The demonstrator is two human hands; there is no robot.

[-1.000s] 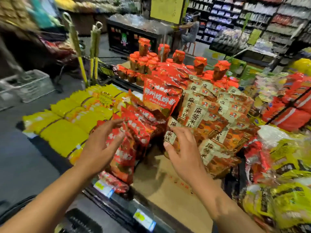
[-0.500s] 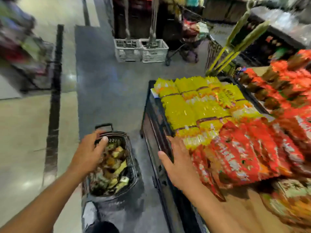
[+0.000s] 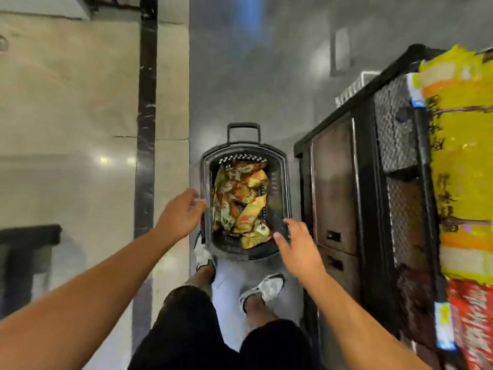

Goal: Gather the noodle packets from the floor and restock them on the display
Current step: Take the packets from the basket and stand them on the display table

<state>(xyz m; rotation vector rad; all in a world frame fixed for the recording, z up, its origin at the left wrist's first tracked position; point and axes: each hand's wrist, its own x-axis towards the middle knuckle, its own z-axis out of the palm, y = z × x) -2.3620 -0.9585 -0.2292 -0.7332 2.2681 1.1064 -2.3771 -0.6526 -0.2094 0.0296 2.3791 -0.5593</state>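
Mid-task: basket (image 3: 285, 182) on the floor holds plenty of noodle packets (image 3: 240, 198), left hand (image 3: 181, 214) and right hand (image 3: 298, 243) both spread, empty, over its rim, restocking unfinished.

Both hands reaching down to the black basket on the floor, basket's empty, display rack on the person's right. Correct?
Not empty. The head view shows the black basket filled with noodle packets. Left hand and right hand do reach toward it, display rack on the right.

Print on the noodle packets (image 3: 241, 198) was too blurred to read. The right edge cut off the display (image 3: 394, 134), and the basket (image 3: 283, 182) hid its lower packets.
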